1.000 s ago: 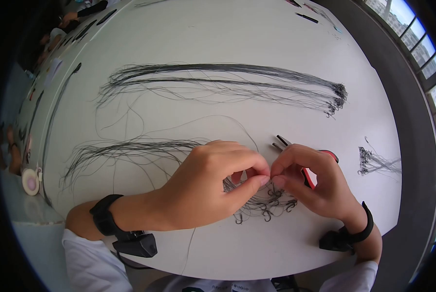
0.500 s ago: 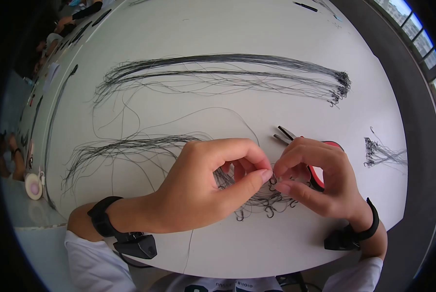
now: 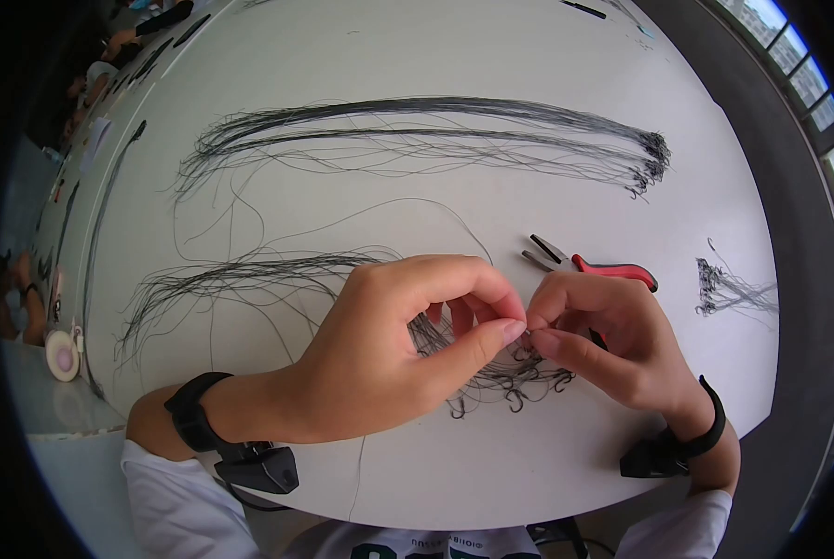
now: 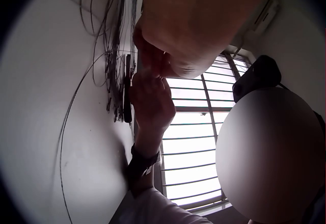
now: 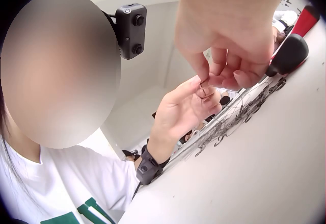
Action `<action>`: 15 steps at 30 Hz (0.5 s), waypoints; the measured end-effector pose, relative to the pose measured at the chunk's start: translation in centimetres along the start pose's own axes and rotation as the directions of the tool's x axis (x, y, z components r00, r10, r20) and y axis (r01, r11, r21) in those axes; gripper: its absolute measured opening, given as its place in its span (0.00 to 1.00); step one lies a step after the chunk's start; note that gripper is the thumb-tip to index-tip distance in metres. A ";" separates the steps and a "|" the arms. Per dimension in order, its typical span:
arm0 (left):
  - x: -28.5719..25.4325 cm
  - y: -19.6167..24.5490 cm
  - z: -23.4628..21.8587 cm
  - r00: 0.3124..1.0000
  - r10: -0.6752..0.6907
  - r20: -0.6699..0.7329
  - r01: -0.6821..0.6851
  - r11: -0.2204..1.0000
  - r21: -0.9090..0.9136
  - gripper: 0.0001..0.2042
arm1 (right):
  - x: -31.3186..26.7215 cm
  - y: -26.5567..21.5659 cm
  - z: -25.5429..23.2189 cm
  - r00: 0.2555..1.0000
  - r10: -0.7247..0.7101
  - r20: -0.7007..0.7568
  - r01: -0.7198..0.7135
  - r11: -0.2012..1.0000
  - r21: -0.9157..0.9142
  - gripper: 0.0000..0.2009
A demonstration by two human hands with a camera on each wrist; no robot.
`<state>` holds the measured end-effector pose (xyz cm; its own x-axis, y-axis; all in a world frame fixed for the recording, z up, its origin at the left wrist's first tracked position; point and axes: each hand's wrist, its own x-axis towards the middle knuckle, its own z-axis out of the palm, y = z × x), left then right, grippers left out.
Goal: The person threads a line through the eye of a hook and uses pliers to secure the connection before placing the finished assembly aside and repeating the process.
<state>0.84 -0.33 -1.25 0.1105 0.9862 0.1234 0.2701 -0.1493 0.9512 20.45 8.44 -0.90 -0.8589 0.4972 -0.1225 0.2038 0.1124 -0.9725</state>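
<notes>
From the head view, my left hand [image 3: 389, 349] and right hand [image 3: 603, 345] meet fingertip to fingertip just above the worktop [image 3: 491, 56]. Both are curled into a pinch on a small fish hook [image 3: 527, 326] and the thin black line tied to it; the hook is almost hidden between the fingertips. Directly under my fingers lies a pile of hooks [image 3: 515, 387] with tangled line. Just beyond my right hand rest the red-handled pliers [image 3: 592, 266], and well beyond both hands stretches a long bundle of line [image 3: 417, 130].

From the left wrist view, my left hand fills the top and my right hand [image 4: 152, 101] closes in below it; the grip itself is too dark to read.

From the right wrist view, the hook [image 5: 203, 88] hangs between the thumb and forefinger of my right hand [image 5: 232, 45], with my left hand [image 5: 191, 107] pinching just below.

I judge the work goes best with the line taut, the barb turned away from skin, and small, slow finger movements.
</notes>
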 end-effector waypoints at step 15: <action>0.0 -0.1 0.1 0.999 -0.051 0.016 0.051 0.999 0.006 0.04 | 0.0 -0.7 0.2 0.997 0.007 -0.079 -0.001 0.997 0.073 0.05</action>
<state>0.93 -0.31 -1.34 0.1123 0.9912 0.0698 0.2807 -0.0990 0.9547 20.19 8.16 -0.29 -0.8175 0.5647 -0.1136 0.1702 0.0484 -0.9842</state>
